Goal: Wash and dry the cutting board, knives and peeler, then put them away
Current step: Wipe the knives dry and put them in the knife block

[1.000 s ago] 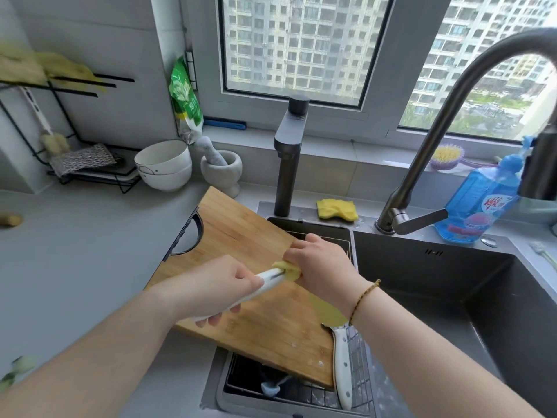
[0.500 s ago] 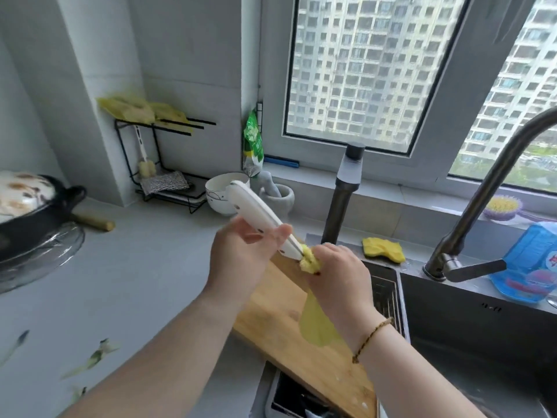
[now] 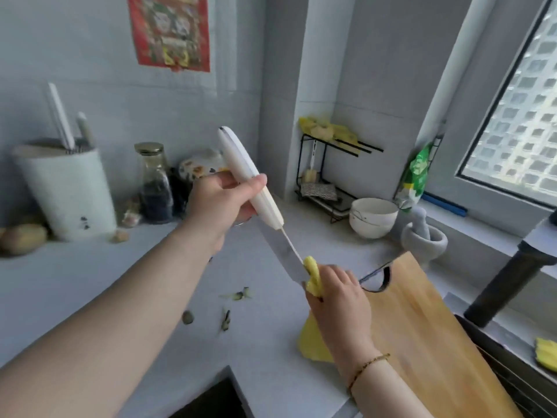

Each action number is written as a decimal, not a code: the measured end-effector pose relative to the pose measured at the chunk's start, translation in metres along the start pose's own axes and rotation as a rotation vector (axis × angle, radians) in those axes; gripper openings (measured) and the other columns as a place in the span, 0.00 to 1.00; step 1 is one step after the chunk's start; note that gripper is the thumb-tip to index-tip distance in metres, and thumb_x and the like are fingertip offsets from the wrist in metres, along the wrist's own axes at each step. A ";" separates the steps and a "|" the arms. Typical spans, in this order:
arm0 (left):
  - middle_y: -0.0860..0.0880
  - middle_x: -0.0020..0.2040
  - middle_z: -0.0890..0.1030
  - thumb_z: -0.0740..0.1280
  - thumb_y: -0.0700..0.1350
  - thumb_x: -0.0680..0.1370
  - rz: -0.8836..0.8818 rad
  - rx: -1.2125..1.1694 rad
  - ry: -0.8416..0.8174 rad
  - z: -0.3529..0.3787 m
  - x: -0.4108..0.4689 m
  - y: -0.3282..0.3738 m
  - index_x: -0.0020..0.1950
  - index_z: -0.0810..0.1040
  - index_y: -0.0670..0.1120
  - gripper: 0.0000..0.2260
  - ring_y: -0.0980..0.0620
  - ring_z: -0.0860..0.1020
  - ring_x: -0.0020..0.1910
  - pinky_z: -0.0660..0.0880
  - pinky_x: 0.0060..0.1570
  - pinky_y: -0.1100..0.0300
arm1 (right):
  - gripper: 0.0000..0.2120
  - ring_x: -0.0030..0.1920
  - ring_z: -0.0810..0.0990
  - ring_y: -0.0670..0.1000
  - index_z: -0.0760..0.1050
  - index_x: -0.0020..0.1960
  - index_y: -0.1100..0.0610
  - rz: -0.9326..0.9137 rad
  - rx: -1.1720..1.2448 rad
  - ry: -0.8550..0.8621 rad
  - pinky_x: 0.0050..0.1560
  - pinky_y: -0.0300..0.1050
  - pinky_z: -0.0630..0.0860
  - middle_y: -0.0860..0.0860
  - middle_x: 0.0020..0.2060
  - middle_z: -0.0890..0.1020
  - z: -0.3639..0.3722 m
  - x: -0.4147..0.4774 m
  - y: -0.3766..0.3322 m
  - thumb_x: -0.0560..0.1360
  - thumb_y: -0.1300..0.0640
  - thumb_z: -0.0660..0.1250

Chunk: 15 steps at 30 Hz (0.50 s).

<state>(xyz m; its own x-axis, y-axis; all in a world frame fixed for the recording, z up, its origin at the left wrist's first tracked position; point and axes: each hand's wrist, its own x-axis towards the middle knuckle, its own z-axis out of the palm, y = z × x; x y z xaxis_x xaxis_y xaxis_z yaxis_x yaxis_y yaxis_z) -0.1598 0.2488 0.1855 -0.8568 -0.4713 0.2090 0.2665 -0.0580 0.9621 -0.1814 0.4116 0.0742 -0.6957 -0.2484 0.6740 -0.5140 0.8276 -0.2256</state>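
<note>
Here, the left hand [image 3: 217,206] grips a knife [image 3: 269,206] by its long white handle; its steel blade slants down into a yellow cloth [image 3: 312,271] pinched by the right hand [image 3: 340,297].

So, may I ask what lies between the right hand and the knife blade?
A yellow cloth, pinched round the blade by the right hand, in the head view.

A knife [image 3: 269,206] was held up beside the cutting board [image 3: 422,327].
The knife had a white handle and a shiny blade, tilted tip-down, just left of the cutting board. The left hand [image 3: 220,206] gripped its handle, and the right hand [image 3: 340,297] pinched a yellow cloth [image 3: 312,274] round its blade. The wooden cutting board lay flat.
</note>
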 end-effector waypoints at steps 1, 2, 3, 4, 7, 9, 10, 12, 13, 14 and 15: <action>0.49 0.35 0.80 0.66 0.39 0.75 0.029 -0.001 0.034 -0.018 0.001 0.007 0.37 0.76 0.45 0.07 0.53 0.80 0.35 0.80 0.39 0.61 | 0.07 0.28 0.76 0.50 0.75 0.33 0.53 -0.017 0.026 -0.014 0.20 0.31 0.45 0.44 0.30 0.78 0.007 0.000 -0.010 0.58 0.53 0.70; 0.50 0.34 0.81 0.66 0.38 0.75 0.053 -0.009 0.059 -0.033 0.003 0.014 0.37 0.76 0.45 0.07 0.56 0.80 0.32 0.80 0.37 0.62 | 0.07 0.28 0.76 0.51 0.75 0.34 0.53 -0.036 0.048 -0.022 0.21 0.29 0.45 0.44 0.31 0.78 0.014 0.001 -0.018 0.59 0.54 0.71; 0.50 0.33 0.81 0.65 0.38 0.76 0.067 -0.016 0.077 -0.045 0.005 0.020 0.37 0.76 0.45 0.07 0.57 0.80 0.29 0.80 0.35 0.63 | 0.08 0.29 0.77 0.51 0.76 0.35 0.53 -0.045 0.074 -0.028 0.23 0.28 0.46 0.45 0.32 0.79 0.017 0.002 -0.024 0.59 0.56 0.74; 0.50 0.33 0.80 0.65 0.39 0.76 0.091 -0.014 0.118 -0.066 0.006 0.028 0.37 0.75 0.45 0.07 0.58 0.80 0.28 0.80 0.34 0.63 | 0.12 0.30 0.77 0.52 0.77 0.36 0.53 -0.073 0.108 -0.032 0.24 0.27 0.48 0.45 0.33 0.79 0.025 0.004 -0.037 0.57 0.59 0.78; 0.49 0.35 0.80 0.64 0.40 0.77 0.153 0.039 0.201 -0.126 0.014 0.050 0.38 0.75 0.45 0.07 0.58 0.80 0.29 0.80 0.35 0.63 | 0.15 0.33 0.77 0.53 0.78 0.40 0.52 -0.143 0.177 -0.009 0.27 0.26 0.49 0.47 0.35 0.80 0.044 0.015 -0.076 0.56 0.61 0.78; 0.48 0.38 0.79 0.64 0.39 0.77 0.161 0.069 0.231 -0.153 0.020 0.055 0.39 0.74 0.45 0.07 0.59 0.80 0.30 0.79 0.33 0.65 | 0.13 0.34 0.76 0.51 0.76 0.41 0.51 -0.144 0.241 -0.007 0.28 0.24 0.49 0.47 0.36 0.80 0.052 0.022 -0.096 0.57 0.59 0.71; 0.48 0.39 0.78 0.63 0.39 0.77 0.177 0.085 0.272 -0.179 0.024 0.061 0.40 0.74 0.45 0.07 0.58 0.80 0.32 0.79 0.33 0.65 | 0.13 0.34 0.76 0.52 0.76 0.41 0.51 -0.173 0.277 0.002 0.28 0.24 0.51 0.47 0.36 0.80 0.065 0.026 -0.118 0.57 0.60 0.70; 0.48 0.40 0.78 0.63 0.39 0.77 0.194 0.119 0.326 -0.218 0.033 0.068 0.40 0.74 0.46 0.06 0.55 0.79 0.37 0.79 0.39 0.63 | 0.14 0.33 0.78 0.55 0.78 0.42 0.53 -0.194 0.316 -0.003 0.28 0.27 0.57 0.49 0.38 0.81 0.084 0.031 -0.150 0.58 0.63 0.72; 0.48 0.40 0.78 0.63 0.39 0.77 0.206 0.135 0.354 -0.243 0.038 0.073 0.40 0.74 0.46 0.06 0.54 0.78 0.39 0.78 0.40 0.62 | 0.15 0.33 0.78 0.56 0.78 0.42 0.54 -0.206 0.337 -0.004 0.28 0.28 0.58 0.49 0.38 0.81 0.097 0.034 -0.170 0.57 0.65 0.74; 0.48 0.41 0.78 0.63 0.38 0.77 0.218 0.138 0.374 -0.262 0.043 0.077 0.40 0.74 0.45 0.06 0.53 0.78 0.40 0.79 0.39 0.62 | 0.16 0.33 0.78 0.55 0.78 0.42 0.53 -0.212 0.352 -0.009 0.29 0.27 0.58 0.49 0.38 0.81 0.106 0.035 -0.185 0.57 0.66 0.75; 0.47 0.40 0.78 0.63 0.38 0.77 0.233 0.144 0.388 -0.285 0.051 0.085 0.40 0.74 0.45 0.06 0.53 0.78 0.40 0.79 0.37 0.64 | 0.18 0.35 0.78 0.53 0.78 0.43 0.52 -0.214 0.380 -0.013 0.29 0.26 0.57 0.48 0.38 0.81 0.117 0.040 -0.205 0.57 0.65 0.76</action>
<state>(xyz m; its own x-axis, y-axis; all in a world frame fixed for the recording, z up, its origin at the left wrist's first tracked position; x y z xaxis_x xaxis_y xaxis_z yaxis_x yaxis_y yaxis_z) -0.0553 -0.0316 0.2278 -0.5457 -0.7530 0.3677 0.3446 0.1983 0.9175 -0.1627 0.1730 0.0646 -0.5580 -0.4026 0.7256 -0.7942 0.5127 -0.3262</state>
